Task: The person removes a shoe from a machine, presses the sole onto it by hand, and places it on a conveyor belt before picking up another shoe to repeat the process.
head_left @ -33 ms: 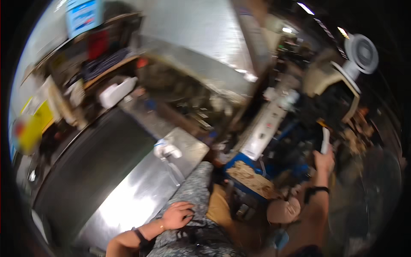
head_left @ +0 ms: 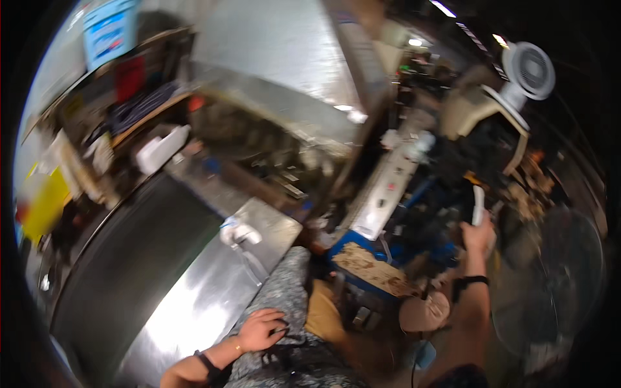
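My right hand [head_left: 479,238], stretched forward on the right, is closed round a slim white handle-like thing [head_left: 479,205]. A small orange-yellow piece [head_left: 471,177] shows just beyond its upper end; I cannot tell whether the two are joined. My left hand [head_left: 262,331] lies on my thigh in grey patterned trousers [head_left: 284,288], its fingers slightly bent, with nothing in it. Left of my leg, on a shiny metal table [head_left: 249,216], sits a white object [head_left: 240,233] with a pale strip trailing from it. Motion blur hides fine detail.
A black belt-like surface [head_left: 136,252] adjoins the metal table. Ahead stand a large grey metal housing [head_left: 272,58] and a long white panel [head_left: 383,204]. A blue-edged worn board [head_left: 372,268] lies near my knee. To the right are a white fan [head_left: 533,70] and a round mesh guard [head_left: 550,284].
The whole view has shifted slightly, so the surroundings appear a little further left. My left hand stays on my thigh and my right hand keeps its hold on the white thing.
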Tool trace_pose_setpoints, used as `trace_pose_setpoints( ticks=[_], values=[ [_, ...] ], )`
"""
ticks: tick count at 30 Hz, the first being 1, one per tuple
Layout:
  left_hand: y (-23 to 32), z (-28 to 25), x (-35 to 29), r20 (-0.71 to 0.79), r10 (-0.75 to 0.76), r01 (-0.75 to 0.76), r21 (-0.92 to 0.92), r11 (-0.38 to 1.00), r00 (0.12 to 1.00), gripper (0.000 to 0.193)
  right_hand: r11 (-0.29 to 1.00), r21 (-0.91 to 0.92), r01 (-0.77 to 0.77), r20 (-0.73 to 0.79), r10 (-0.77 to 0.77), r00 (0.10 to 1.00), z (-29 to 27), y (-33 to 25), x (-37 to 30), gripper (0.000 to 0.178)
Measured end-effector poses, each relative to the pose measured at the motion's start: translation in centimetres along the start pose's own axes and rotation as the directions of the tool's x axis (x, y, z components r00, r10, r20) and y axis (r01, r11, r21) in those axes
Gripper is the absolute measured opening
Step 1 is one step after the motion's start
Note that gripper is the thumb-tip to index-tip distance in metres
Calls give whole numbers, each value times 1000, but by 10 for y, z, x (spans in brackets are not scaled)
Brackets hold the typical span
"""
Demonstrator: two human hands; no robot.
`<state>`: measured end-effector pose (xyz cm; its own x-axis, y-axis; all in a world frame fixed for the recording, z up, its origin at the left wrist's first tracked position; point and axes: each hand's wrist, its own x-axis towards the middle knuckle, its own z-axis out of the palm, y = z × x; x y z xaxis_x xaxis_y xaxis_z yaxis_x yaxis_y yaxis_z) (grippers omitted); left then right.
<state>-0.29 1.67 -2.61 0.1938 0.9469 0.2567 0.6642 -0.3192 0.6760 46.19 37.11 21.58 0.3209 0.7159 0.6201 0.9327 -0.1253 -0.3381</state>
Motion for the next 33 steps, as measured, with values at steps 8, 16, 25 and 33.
trace_pose_setpoints(
  ticks=[8, 16, 25, 33],
  values=[
    [2, -13, 27, 60, -198, 196, -573, 796, 978, 20, 833, 296, 468, -140, -447, 884, -11, -3, -84, 86],
    [39, -42, 136, -50, -485, -59, -998, -3, 873, 52, 370, 824, 429, -23, -736, 677, -27, -136, -303, 105],
    [49, -41, 30, 23, -308, 304, -252, 919, 951, 24, 478, 568, -670, 364, -876, -317, -6, -178, -371, 100],
    [6, -108, -87, -444, -692, 350, -630, 693, 569, 7, 584, 425, -692, 595, -756, -273, 33, -150, -365, 58]
  ],
)
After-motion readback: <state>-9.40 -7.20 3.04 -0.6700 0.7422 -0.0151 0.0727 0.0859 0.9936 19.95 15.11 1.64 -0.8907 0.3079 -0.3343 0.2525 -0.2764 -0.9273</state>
